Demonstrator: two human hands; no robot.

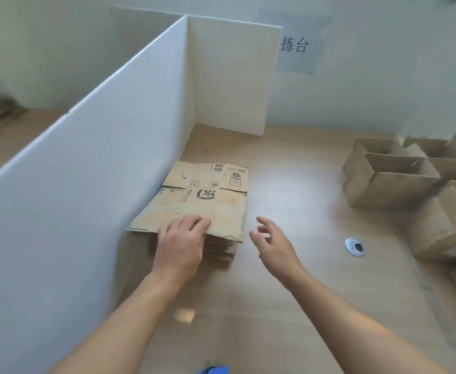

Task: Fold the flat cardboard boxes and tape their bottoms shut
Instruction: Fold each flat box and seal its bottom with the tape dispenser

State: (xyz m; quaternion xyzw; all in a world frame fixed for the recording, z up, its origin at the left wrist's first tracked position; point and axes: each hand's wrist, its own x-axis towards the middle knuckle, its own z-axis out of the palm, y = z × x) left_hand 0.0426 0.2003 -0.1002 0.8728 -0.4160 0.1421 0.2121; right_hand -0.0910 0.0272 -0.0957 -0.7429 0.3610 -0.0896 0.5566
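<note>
Head view: A stack of flat cardboard boxes (pixel 194 201) is seen lying on a wooden table (pixel 288 184), pressed against a white divider board (pixel 86 157) that runs along its 9 o'clock side. The left hand (pixel 181 238) is laid on the near edge of the top sheet, so that the printed cardboard stretches away from the knuckles toward 12 o'clock. Its fingers (pixel 194 221) are stretched over the upper face; the thumb is hidden, and it cannot be told whether the sheet is pinched or only touched. The top sheet's near edge is seen overhanging the sheets beneath.

The right hand (pixel 272 241) is held above the table with fingers spread apart and nothing in it, just beside the stack's near right corner and clear of it; the stack lies at its 10 o'clock.

Folded boxes (pixel 399 179), open at the top, are grouped at 3 o'clock on the table, well apart from both hands. A round cable grommet (pixel 354 247) is set in the tabletop between the right hand and those boxes. A paper sign (pixel 294 44) is fixed to the wall at 12 o'clock. A blue object (pixel 213 370) is cut off by the frame at 6 o'clock.
</note>
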